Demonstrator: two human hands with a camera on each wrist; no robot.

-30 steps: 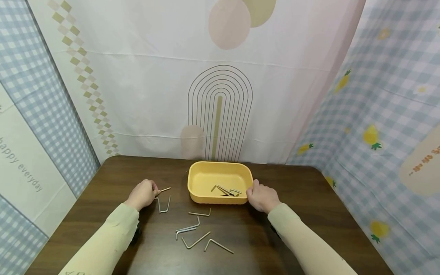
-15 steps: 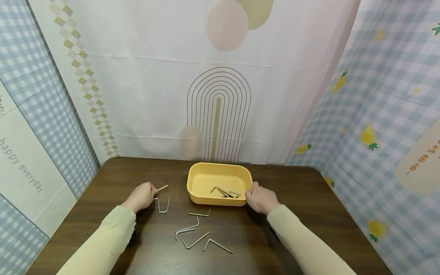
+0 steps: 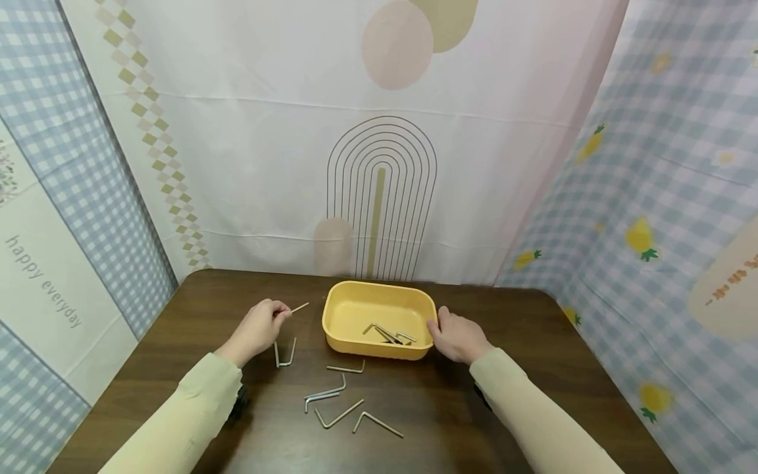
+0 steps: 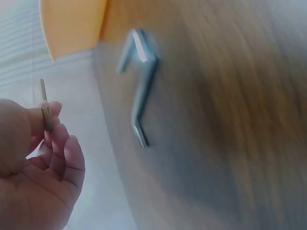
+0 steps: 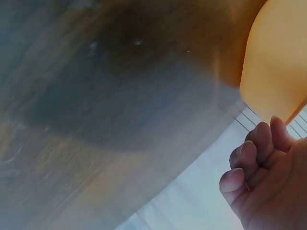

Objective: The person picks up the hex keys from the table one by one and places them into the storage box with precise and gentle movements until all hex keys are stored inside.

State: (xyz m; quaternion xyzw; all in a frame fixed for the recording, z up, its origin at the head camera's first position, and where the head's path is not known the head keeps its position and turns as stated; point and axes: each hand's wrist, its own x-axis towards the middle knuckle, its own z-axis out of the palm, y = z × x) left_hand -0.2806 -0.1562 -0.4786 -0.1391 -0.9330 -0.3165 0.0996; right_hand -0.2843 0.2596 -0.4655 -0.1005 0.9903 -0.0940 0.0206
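Between thumb and fingertips, my left hand (image 3: 256, 329) pinches a brass-coloured hex key (image 3: 300, 307), raised over the table left of the yellow bin (image 3: 373, 347). One thin arm of the key sticks out toward the bin; in the left wrist view its other end shows at the fingertips (image 4: 60, 132). My right hand (image 3: 460, 339) holds the bin at its right end, thumb at the rim and the other fingers curled outside. Several hex keys (image 3: 386, 330) lie inside the bin, toward its front right. Silver hex keys (image 3: 287, 363) lie on the table just below my left hand.
More L-shaped hex keys lie in front of the bin: a brass one (image 3: 346, 370), a silver pair (image 3: 323, 395) and two brass ones nearer, one (image 3: 339, 420) left of the other (image 3: 381, 423). A patterned cloth (image 3: 266, 164) hangs behind the dark wooden table (image 3: 503, 428).
My left hand has lifted with the hex key and moved right toward the bin. My right hand stays at the bin's right end, its grip slightly shifted; the bin has barely moved.
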